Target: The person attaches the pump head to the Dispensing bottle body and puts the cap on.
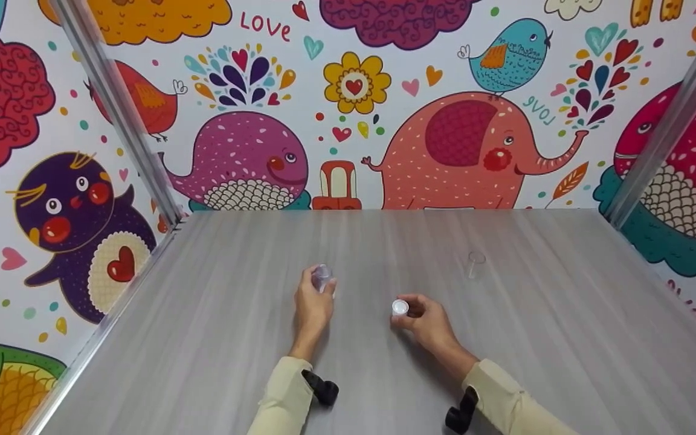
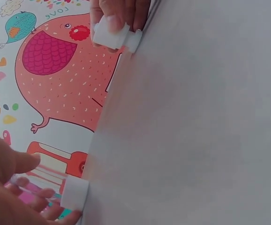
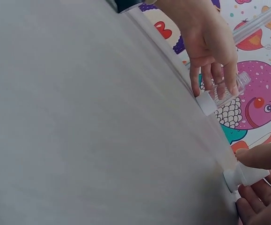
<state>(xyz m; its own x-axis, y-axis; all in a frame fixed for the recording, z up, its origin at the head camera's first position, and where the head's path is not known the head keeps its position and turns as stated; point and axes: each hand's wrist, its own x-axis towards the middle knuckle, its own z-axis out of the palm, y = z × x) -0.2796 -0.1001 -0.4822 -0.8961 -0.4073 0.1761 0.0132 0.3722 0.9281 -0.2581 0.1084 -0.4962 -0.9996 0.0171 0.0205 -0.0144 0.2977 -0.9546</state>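
My left hand point(image 1: 313, 307) grips a small clear bottle point(image 1: 322, 275) close over the table. In the right wrist view the bottle point(image 3: 229, 93) leans, its threaded neck at the upper right and a white base point(image 3: 206, 103) at the table side. To the right of it, my right hand point(image 1: 431, 321) pinches a white plastic fitting point(image 1: 400, 308). That fitting point(image 2: 111, 36) has a wide part between thumb and fingers, then a narrower stem ending in a small disc, as the left wrist view shows. The bottle and the fitting are held apart.
Farther back on the right, a small clear cylindrical cup or cap point(image 1: 475, 264) stands on the grey wood-grain table point(image 1: 203, 338). Cartoon-printed wall panels point(image 1: 354, 145) rise behind it and at both sides, with a metal post point(image 1: 124, 115) at the left corner.
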